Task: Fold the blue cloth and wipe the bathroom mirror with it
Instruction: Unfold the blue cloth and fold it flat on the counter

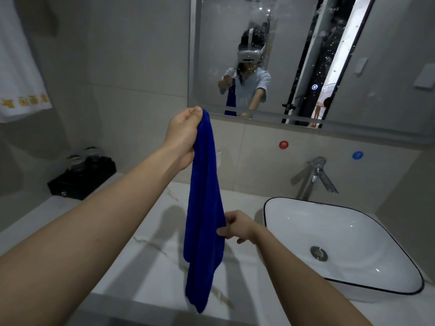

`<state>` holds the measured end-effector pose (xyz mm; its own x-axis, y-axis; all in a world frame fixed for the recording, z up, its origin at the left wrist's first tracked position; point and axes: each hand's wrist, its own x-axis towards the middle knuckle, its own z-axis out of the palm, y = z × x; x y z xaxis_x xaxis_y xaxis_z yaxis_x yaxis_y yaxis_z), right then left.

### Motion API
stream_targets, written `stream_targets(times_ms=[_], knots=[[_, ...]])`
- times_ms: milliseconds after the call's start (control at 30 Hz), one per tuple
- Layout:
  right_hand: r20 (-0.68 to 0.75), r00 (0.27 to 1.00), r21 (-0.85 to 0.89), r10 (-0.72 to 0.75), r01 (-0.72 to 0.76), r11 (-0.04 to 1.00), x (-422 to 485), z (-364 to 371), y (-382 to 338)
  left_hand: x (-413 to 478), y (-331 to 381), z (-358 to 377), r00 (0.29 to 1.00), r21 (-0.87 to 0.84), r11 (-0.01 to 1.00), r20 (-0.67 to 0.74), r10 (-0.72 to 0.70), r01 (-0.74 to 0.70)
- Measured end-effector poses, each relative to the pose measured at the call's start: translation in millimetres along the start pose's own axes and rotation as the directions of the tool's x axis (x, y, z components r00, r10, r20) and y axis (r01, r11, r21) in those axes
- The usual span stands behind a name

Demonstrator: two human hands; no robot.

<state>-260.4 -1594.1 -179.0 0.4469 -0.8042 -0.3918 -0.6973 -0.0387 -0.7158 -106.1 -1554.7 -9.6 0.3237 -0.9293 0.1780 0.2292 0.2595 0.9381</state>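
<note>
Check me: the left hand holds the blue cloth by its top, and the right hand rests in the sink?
No: the head view shows the right hand pinching the cloth at its edge, left of the sink. The left hand does hold its top.

Left rear: black tray [82, 177] occupies tabletop [153, 267] corner.
Right: basin [353, 231], faucet [315, 177] behind it.
Between: bare tabletop, open way to mirror [219, 24].

pretty clearly a bathroom, marble-look counter [150, 222] with a white vessel sink [353, 243], chrome faucet [316, 177], big splashed wall mirror [282, 55], grey tiled walls, white towel [16, 67] hanging up
</note>
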Motion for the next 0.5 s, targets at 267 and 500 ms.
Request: stream_targets(times_ms=[267,500], knots=[[-0.210,0.977,0.029,0.033,-0.028,0.999,-1.9,-14.6,13.1,13.7,-0.8,-27.0,0.991,0.082,0.995,-0.114,0.068,-0.059],[-0.408,0.911,-0.083,0.054,-0.096,0.992,6.9,-39.1,16.4,37.8,-21.7,-76.4,0.961,0.449,0.890,-0.205,0.187,-0.078]])
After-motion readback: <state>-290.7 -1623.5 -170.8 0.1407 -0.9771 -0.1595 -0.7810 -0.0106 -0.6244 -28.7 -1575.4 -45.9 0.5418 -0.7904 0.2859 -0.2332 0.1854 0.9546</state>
